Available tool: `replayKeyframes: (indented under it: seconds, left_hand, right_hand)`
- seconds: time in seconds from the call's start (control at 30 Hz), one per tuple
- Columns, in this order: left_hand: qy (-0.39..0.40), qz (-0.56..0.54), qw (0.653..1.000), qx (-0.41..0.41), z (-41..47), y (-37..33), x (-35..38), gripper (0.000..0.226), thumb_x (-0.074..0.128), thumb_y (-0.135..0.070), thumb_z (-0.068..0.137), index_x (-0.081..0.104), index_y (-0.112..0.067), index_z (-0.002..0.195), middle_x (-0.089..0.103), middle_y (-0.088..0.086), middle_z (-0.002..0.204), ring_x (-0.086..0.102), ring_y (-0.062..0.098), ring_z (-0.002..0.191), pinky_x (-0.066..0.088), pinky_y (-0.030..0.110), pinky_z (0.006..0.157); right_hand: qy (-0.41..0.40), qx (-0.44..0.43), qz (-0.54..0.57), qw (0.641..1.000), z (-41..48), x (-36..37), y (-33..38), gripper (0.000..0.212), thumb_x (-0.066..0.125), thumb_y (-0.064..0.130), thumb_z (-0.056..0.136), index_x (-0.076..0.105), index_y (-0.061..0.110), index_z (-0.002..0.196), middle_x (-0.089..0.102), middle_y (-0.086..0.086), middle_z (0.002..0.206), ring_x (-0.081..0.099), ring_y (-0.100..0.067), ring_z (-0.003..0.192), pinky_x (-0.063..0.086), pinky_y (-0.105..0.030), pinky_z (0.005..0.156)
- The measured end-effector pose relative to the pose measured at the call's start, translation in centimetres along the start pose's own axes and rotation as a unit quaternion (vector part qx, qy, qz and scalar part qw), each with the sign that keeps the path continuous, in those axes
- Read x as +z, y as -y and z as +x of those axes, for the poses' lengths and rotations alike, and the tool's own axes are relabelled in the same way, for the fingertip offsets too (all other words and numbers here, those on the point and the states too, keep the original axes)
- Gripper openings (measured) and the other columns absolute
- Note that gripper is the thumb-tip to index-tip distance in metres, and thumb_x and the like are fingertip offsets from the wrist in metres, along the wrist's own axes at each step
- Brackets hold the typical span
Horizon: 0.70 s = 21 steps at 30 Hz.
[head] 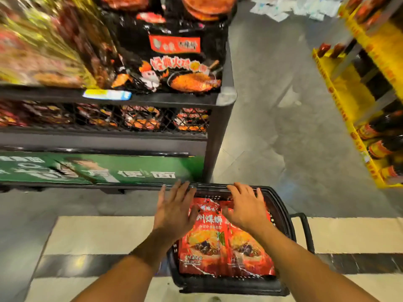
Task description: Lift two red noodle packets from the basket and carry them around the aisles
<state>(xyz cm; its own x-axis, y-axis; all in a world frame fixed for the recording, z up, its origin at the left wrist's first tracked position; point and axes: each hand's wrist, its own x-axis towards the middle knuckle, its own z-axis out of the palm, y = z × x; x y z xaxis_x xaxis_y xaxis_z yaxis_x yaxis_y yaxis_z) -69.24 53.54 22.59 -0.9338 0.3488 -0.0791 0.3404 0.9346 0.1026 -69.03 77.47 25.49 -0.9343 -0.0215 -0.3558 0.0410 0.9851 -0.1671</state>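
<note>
A black plastic shopping basket [281, 216] stands on the floor in front of me. Two red noodle packets lie flat in it side by side, the left packet [201, 240] and the right packet [248, 256]. My left hand [174, 211] hovers over the basket's left rim with fingers straight and spread, holding nothing. My right hand [246, 208] is spread over the top of the right packet, fingers straight; whether it touches the packet is unclear.
A dark metal shelf [218, 136] stands to the left, stacked with black noodle packs [174, 57] and a green box [104, 168] low down. A yellow rack of sauce bottles [370, 131] stands at right. Grey floor aisle runs between them.
</note>
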Motion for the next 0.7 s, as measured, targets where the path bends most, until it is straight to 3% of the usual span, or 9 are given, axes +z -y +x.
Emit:
replayKeyframes:
  seconds: [0.13, 0.3, 0.37, 0.5, 0.6, 0.7]
  left_hand:
    - [-0.067, -0.008, 0.998, 0.002, -0.4, 3.2, -10.5, 0.050, 0.050, -0.045, 0.094, 0.058, -0.023, 0.138, 0.059, 0.007, 0.147, 0.049, 0.032, 0.143, 0.036, 0.065, 0.115]
    - [-0.100, 0.029, 0.995, 0.006, -1.8, 8.8, -24.3, 0.061, 0.043, -0.046, 0.082, 0.068, -0.025, 0.133, 0.060, 0.003, 0.147, 0.051, 0.027, 0.142, 0.041, 0.062, 0.112]
    - [-0.140, 0.035, 0.990, 0.002, -2.9, 11.2, -30.2, 0.056, 0.049, -0.044, 0.085, 0.064, -0.026, 0.137, 0.059, 0.003, 0.148, 0.049, 0.028, 0.142, 0.037, 0.060, 0.115]
    - [-0.238, 0.058, 0.970, -0.013, -6.9, 16.6, -41.1, 0.049, 0.058, -0.042, 0.090, 0.061, -0.024, 0.136, 0.059, 0.004, 0.145, 0.047, 0.029, 0.142, 0.037, 0.059, 0.115]
    - [-0.281, 0.052, 0.958, -0.039, -10.8, 21.1, -48.2, 0.053, 0.047, -0.047, 0.095, 0.057, -0.027, 0.142, 0.053, 0.003, 0.153, 0.040, 0.028, 0.148, 0.033, 0.059, 0.117]
    - [-0.289, 0.066, 0.952, -0.080, -16.0, 26.0, -53.2, 0.063, 0.038, -0.056, 0.097, 0.038, -0.033, 0.156, 0.033, 0.002, 0.166, 0.023, 0.028, 0.156, 0.027, 0.061, 0.118]
  right_hand:
    - [-0.058, -0.035, -0.006, 0.998, -1.4, -9.7, 5.8, 0.076, 0.050, 0.061, 0.080, 0.043, 0.030, 0.150, 0.042, 0.000, 0.156, 0.041, -0.028, 0.143, 0.021, -0.060, 0.120]
    - [-0.141, -0.082, -0.034, 0.986, -4.7, -21.3, 14.5, 0.074, 0.055, 0.060, 0.077, 0.052, 0.029, 0.144, 0.049, 0.000, 0.150, 0.046, -0.028, 0.139, 0.035, -0.054, 0.112]
    - [-0.195, -0.104, -0.044, 0.974, -6.4, -26.0, 18.5, 0.072, 0.054, 0.060, 0.074, 0.057, 0.028, 0.139, 0.053, -0.001, 0.146, 0.051, -0.027, 0.134, 0.040, -0.052, 0.106]
    - [-0.255, -0.139, -0.081, 0.953, -10.4, -35.1, 27.1, 0.072, 0.050, 0.062, 0.079, 0.052, 0.031, 0.144, 0.048, 0.001, 0.153, 0.045, -0.024, 0.141, 0.038, -0.051, 0.111]
    - [-0.312, -0.160, -0.092, 0.932, -13.7, -40.3, 33.7, 0.071, 0.049, 0.063, 0.079, 0.056, 0.028, 0.141, 0.053, -0.001, 0.150, 0.050, -0.027, 0.137, 0.042, -0.051, 0.109]
    - [-0.347, -0.195, -0.094, 0.912, -17.0, -43.7, 40.8, 0.077, 0.043, 0.066, 0.077, 0.059, 0.025, 0.139, 0.056, -0.007, 0.145, 0.052, -0.031, 0.133, 0.043, -0.052, 0.106]
